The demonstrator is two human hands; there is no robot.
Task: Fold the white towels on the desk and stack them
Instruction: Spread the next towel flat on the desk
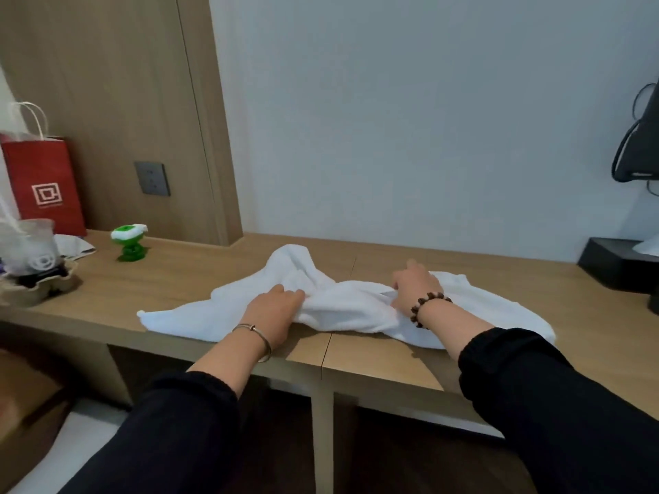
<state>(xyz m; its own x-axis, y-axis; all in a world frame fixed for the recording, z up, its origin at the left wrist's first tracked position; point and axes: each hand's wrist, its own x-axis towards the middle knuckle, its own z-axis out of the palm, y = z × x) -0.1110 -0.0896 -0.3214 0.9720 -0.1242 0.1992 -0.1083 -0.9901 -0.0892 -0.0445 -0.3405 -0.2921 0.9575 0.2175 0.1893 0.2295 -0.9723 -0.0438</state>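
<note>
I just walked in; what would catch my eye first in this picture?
A crumpled white towel lies in the middle of the desk, held at its bunch by the left hand and right hand. At the far left stands a bright red paper bag, with a small green toy to its right.

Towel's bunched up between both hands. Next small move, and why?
The towel lies crumpled on the desk, bunched into a ridge between the left hand and right hand, which both seem to grip it. Probably best to draw the hands apart and spread it flat, since it looks too rumpled to fold cleanly.
</note>
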